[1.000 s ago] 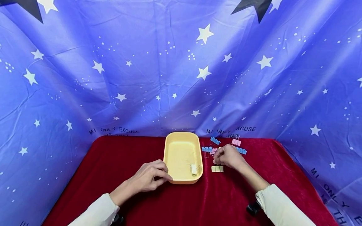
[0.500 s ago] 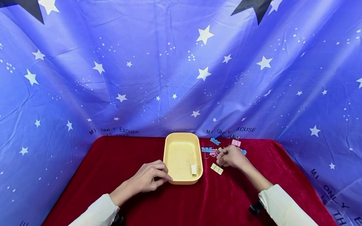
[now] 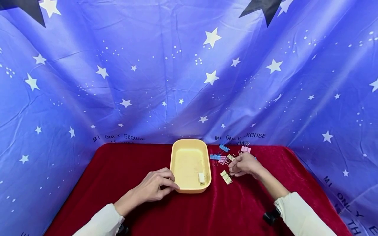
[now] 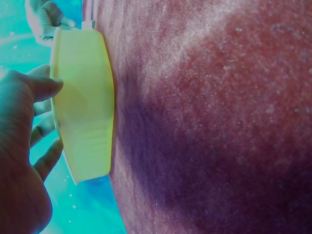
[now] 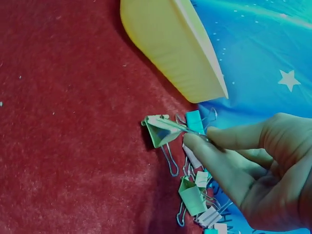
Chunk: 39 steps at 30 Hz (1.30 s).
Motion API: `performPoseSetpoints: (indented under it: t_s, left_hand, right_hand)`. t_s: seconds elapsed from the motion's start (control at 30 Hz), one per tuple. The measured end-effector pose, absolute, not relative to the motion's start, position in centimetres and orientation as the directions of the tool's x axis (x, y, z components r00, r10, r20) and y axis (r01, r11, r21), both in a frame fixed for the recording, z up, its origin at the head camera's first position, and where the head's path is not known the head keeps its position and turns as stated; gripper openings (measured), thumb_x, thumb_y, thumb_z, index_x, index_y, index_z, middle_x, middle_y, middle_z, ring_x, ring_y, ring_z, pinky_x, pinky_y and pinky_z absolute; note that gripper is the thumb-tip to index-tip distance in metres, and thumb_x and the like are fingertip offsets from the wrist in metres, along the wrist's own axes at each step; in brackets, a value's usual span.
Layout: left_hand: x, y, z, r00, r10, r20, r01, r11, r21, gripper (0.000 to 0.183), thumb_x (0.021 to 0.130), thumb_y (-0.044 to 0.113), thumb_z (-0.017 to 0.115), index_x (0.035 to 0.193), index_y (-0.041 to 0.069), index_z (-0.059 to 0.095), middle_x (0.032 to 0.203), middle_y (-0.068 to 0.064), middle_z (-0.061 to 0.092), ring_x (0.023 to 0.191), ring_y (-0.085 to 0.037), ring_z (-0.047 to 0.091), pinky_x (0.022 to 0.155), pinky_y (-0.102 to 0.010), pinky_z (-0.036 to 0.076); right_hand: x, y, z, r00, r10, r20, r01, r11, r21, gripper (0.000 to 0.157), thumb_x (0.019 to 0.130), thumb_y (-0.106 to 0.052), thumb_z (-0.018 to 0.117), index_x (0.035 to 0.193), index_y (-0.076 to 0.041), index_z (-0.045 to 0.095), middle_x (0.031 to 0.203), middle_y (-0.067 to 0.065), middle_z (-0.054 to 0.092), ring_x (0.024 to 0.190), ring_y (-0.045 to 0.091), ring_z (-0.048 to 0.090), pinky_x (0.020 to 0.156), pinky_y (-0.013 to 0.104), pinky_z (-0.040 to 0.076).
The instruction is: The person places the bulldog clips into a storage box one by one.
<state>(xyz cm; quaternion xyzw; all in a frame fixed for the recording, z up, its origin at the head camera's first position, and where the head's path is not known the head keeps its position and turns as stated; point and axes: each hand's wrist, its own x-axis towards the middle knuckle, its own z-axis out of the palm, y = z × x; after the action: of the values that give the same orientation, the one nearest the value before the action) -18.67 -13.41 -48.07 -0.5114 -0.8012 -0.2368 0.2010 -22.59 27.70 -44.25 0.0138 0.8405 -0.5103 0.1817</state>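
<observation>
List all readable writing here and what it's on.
"MI ONLY EXCUSE": blue backdrop, left of tray; line below cut off.
"MI ONLY XCUSE", "HA" beneath: backdrop behind binder clips, broken by folds.
"MI ONLY", "TH" beneath: backdrop's right side.
Lower-left backdrop lettering: too cropped.
Tray, clips: none legible.

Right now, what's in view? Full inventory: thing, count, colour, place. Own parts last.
cloth: 1, red, over the table
tray: 1, yellow, mid-table
clip in tray: 1, pale, near-right corner
pinched clip: 1, pale yellow, right of tray
blue clips: at least 2, blue, group beyond the pinched clip
pink clips: at least 2, pink, same group
loose yellow clip: at least 1, pale yellow, same group, partly hidden
backdrop: at least 1, blue with white stars, behind and beside table
sleeves: 2, off-white, forearms
left grip: 1, bare, on tray's near-left rim
right grip: 1, bare, at pinched clip's wire handle
</observation>
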Motion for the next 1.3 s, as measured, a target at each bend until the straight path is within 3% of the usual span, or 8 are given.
performPoseSetpoints:
  t_s: [0.2, 0.4, 0.6, 0.73, 0.87, 0.97, 1.3]
  left_hand:
    - [-18.6, -13.4, -48.0, -0.424, 0.729, 0.537, 0.903, 0.384, 0.192, 0.028, 0.081, 0.009, 0.081, 0.097, 0.032, 0.084, 0.091, 0.017, 0.065, 0.094, 0.001, 0.058, 0.075, -0.014, 0.049]
    - [-18.5, -13.6, -48.1, -0.431, 0.731, 0.529, 0.901, 0.38, 0.21, 0.022, 0.088, 0.013, 0.076, 0.098, 0.031, 0.084, 0.091, 0.014, 0.067, 0.094, 0.0, 0.059, 0.074, -0.015, 0.05]
    - [-18.5, -13.5, -48.0, -0.432, 0.725, 0.536, 0.899, 0.394, 0.192, 0.027, 0.082, 0.01, 0.081, 0.096, 0.032, 0.084, 0.091, 0.018, 0.063, 0.094, 0.001, 0.058, 0.075, -0.014, 0.049]
    - [-18.4, -13.4, -47.9, -0.437, 0.724, 0.533, 0.897, 0.397, 0.195, 0.027, 0.082, 0.01, 0.081, 0.096, 0.032, 0.084, 0.091, 0.018, 0.063, 0.094, 0.001, 0.058, 0.074, -0.014, 0.049]
    - [-18.4, -13.4, -47.9, -0.439, 0.724, 0.531, 0.896, 0.398, 0.198, 0.027, 0.081, 0.01, 0.081, 0.096, 0.032, 0.084, 0.091, 0.018, 0.064, 0.094, 0.001, 0.058, 0.074, -0.014, 0.049]
    - [-18.5, -13.4, -47.9, -0.438, 0.725, 0.531, 0.896, 0.397, 0.197, 0.027, 0.082, 0.01, 0.081, 0.097, 0.032, 0.084, 0.091, 0.018, 0.064, 0.094, 0.001, 0.059, 0.075, -0.014, 0.05]
    - [-18.7, -13.5, -48.0, -0.416, 0.727, 0.547, 0.908, 0.37, 0.198, 0.027, 0.08, 0.009, 0.082, 0.096, 0.031, 0.083, 0.091, 0.016, 0.065, 0.093, 0.0, 0.059, 0.075, -0.014, 0.049]
  right_hand:
    - [-22.9, 28.1, -44.1, -0.906, -0.188, -0.378, 0.305, 0.328, -0.894, 0.041, 0.086, 0.013, 0.068, 0.125, 0.022, 0.061, 0.099, 0.022, 0.078, 0.086, 0.027, 0.079, 0.079, 0.038, 0.064]
    - [-23.6, 28.3, -44.0, -0.925, -0.137, -0.354, 0.341, 0.111, -0.934, 0.051, 0.085, 0.015, 0.069, 0.134, 0.021, 0.055, 0.102, 0.021, 0.079, 0.089, 0.023, 0.079, 0.084, 0.036, 0.062]
    - [-24.0, 28.1, -43.2, -0.927, -0.119, -0.355, 0.363, -0.053, -0.93, 0.064, 0.087, 0.013, 0.071, 0.144, 0.019, 0.044, 0.101, 0.016, 0.079, 0.092, 0.021, 0.08, 0.088, 0.033, 0.061]
    - [-24.1, 27.8, -42.5, -0.929, -0.117, -0.352, 0.362, -0.08, -0.929, 0.054, 0.087, 0.011, 0.073, 0.137, 0.013, 0.055, 0.102, 0.015, 0.079, 0.094, 0.023, 0.079, 0.089, 0.032, 0.06]
    - [-24.3, 27.1, -41.9, -0.931, -0.123, -0.343, 0.355, -0.1, -0.929, 0.031, 0.086, 0.01, 0.074, 0.115, 0.0, 0.073, 0.101, 0.014, 0.079, 0.093, 0.022, 0.08, 0.089, 0.032, 0.06]
    - [-24.4, 26.5, -41.4, -0.932, -0.133, -0.338, 0.353, -0.115, -0.928, 0.026, 0.086, 0.011, 0.075, 0.105, -0.005, 0.078, 0.1, 0.013, 0.08, 0.093, 0.022, 0.08, 0.089, 0.032, 0.06]
    - [-24.9, 23.3, -40.2, -0.933, -0.141, -0.331, 0.345, -0.089, -0.934, 0.036, 0.084, 0.012, 0.075, 0.12, 0.004, 0.071, 0.095, 0.014, 0.08, 0.089, 0.022, 0.08, 0.088, 0.034, 0.061]
